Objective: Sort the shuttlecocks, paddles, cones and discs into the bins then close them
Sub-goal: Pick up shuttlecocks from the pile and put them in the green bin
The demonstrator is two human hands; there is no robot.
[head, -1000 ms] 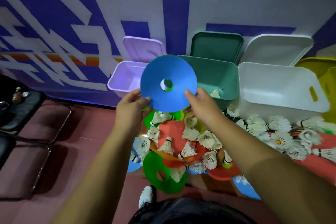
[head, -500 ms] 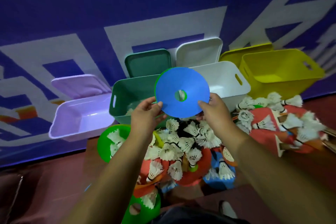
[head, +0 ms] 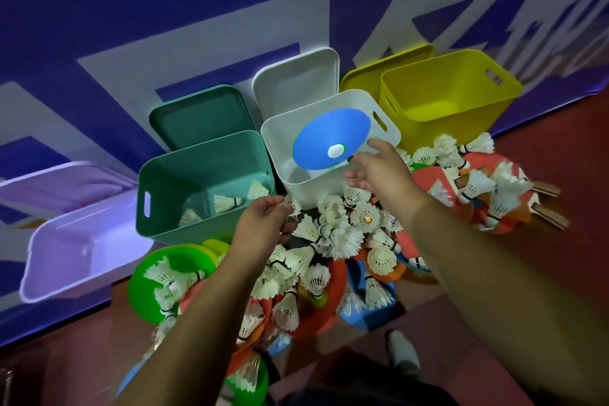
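Foreground: on the dark red floor (head: 566, 148) lies a heap of white feathered shuttlecocks (head: 329, 234), flat green, orange and blue plastic discs (head: 145, 293) and wooden-handled red paddles (head: 547, 217), nearly all unsorted. The left hand (head: 263, 224) curls at the heap's far edge; I cannot tell whether its fingers grasp a shuttlecock. The right hand (head: 379, 175), fingers spread and grasping nothing, is just beside the round blue plastic disc (head: 323, 138), which is tilted inside the white plastic bin (head: 329, 188). The teal plastic bin (head: 197, 217) holds a few shuttlecocks. Behind, the lids (head: 201, 115) stand off against the purple-and-white wall banner (head: 164, 26). I judge sorting barely begun.
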